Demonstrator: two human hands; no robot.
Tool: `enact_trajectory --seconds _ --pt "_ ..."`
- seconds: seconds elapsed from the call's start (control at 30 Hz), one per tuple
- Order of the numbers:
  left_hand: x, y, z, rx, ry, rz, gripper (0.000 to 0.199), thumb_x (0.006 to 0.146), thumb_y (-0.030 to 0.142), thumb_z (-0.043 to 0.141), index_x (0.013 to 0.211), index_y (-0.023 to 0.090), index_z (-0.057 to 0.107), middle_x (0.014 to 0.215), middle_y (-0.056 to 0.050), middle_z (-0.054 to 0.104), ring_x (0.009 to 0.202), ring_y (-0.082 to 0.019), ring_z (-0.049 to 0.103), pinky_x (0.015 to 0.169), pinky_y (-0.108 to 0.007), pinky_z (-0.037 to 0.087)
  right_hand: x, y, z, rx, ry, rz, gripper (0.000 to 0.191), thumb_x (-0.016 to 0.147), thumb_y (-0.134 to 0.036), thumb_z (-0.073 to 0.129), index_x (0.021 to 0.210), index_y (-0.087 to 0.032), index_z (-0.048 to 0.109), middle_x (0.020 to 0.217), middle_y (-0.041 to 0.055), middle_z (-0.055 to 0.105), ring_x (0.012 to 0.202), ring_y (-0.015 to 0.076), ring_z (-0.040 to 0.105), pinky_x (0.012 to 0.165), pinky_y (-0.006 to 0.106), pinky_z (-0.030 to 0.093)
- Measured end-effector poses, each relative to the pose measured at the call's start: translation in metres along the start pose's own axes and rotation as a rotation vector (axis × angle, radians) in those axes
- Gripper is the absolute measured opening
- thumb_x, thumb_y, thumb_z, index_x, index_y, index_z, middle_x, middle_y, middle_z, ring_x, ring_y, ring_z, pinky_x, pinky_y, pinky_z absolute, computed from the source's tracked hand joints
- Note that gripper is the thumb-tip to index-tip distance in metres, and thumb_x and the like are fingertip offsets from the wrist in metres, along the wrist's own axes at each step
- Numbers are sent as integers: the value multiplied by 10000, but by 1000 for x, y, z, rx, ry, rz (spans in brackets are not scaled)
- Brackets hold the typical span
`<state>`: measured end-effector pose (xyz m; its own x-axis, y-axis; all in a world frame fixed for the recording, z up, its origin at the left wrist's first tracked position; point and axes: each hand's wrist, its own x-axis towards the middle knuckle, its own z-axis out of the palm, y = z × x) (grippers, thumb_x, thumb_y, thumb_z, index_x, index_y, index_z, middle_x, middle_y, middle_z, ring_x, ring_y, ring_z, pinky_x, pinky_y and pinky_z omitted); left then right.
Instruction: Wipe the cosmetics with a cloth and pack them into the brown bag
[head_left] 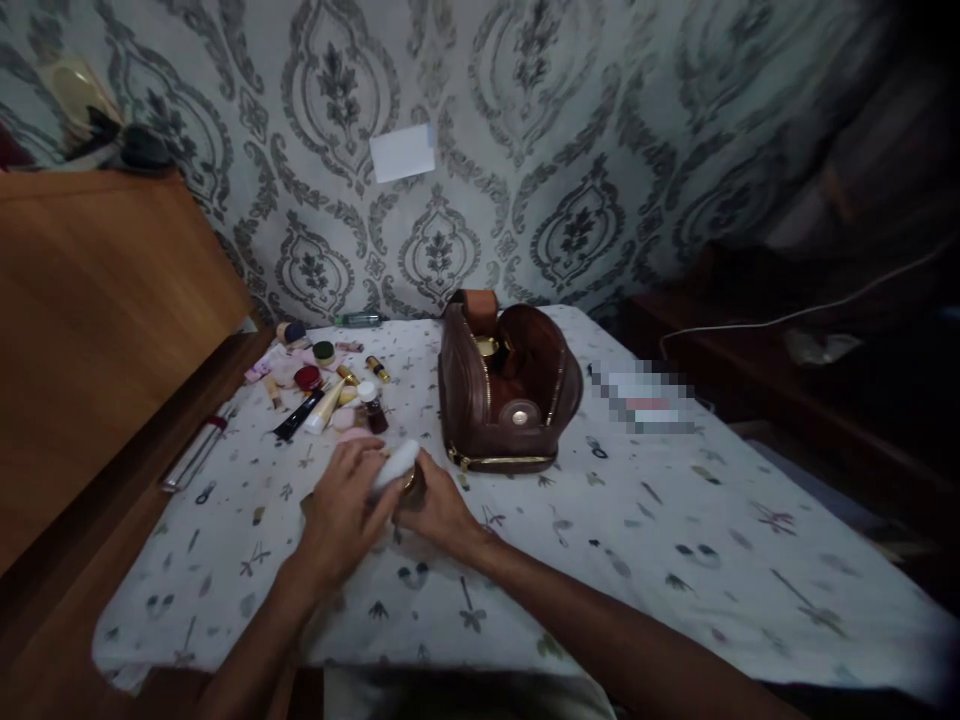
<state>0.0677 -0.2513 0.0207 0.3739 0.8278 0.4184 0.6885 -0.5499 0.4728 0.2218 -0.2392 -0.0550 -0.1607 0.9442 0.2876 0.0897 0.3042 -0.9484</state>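
Observation:
Both of my hands meet over the near part of the cloth-covered table. My left hand has its fingers bent around a soft white wad, which looks like tissue or cotton. Close against it, my right hand grips a small item with a gold-coloured edge; most of it is hidden by the fingers and the wad. Just beyond my hands stands a brown cosmetic bag, unzipped, with a gold-coloured item inside.
Makeup lies in a cluster at the left: a white-capped bottle, a cream tube, a black tube, a red jar. A clear case rests by the left edge. A blurred-out item lies right of the bag.

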Motion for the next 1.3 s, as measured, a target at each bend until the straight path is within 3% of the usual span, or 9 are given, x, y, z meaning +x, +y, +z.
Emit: enact_trajectory --seconds 0.17,0.3,0.4,0.63,0.77,0.87,1.0,1.1,1.3 --pt "8 9 26 -168 -159 -123 258 960 335 421 1169 199 488 1133 -125 624 1051 -276 595 891 -413 462 1 5 -5 -98 74 -217 372 733 -258 660 1085 -185 566 1046 67 644 944 238 598 851 373 496" --pt "18 5 25 -230 -183 -166 232 957 383 422 1089 211 506 1059 -88 619 1005 -257 589 885 -397 461 2 10 -6 -212 98 -242 261 710 -239 649 944 -206 536 929 44 605 866 229 558 812 377 484" --pt "25 0 25 -292 -201 -201 242 957 424 415 985 219 541 948 -49 623 911 -238 587 836 -372 471 2 13 -4 -277 92 -209 291 657 -218 685 869 -216 486 887 28 568 843 225 534 798 378 478" --pt "37 -18 33 -424 -146 -278 303 915 472 494 954 225 666 917 -37 692 974 -256 609 912 -368 461 3 11 -6 -227 33 -176 410 620 -176 766 952 -215 530 983 29 524 946 223 546 861 357 493" --pt "43 -26 37 -562 -100 -451 390 844 551 583 885 186 716 825 -43 718 930 -286 647 866 -390 491 3 7 -8 -205 47 -191 496 609 -200 818 1046 -202 585 1040 44 500 1012 229 536 913 357 492" --pt "44 -28 39 -803 -19 -607 487 782 612 644 872 141 730 791 -64 732 886 -281 683 820 -373 517 3 4 -9 -174 58 -174 596 586 -183 846 1131 -210 605 1052 37 497 1026 225 538 932 363 488" --pt "43 -25 46 -1136 101 -702 540 711 622 714 889 113 736 799 -86 757 850 -265 721 777 -338 547 5 1 -12 -55 55 -146 636 567 -204 871 1150 -206 618 1059 37 547 1031 220 571 941 363 490" --pt "41 -19 50 -1249 168 -734 518 673 606 751 868 127 732 818 -85 770 923 -280 726 821 -352 562 8 2 -13 109 20 -76 623 579 -305 882 1134 -185 626 1064 42 620 1017 216 609 929 349 498" --pt "37 -14 56 -1354 194 -661 475 690 565 776 930 158 726 917 -70 784 1083 -284 692 932 -361 541 11 5 -12 426 11 117 698 554 -410 901 1167 -196 643 1145 56 709 1091 250 648 1023 415 475"
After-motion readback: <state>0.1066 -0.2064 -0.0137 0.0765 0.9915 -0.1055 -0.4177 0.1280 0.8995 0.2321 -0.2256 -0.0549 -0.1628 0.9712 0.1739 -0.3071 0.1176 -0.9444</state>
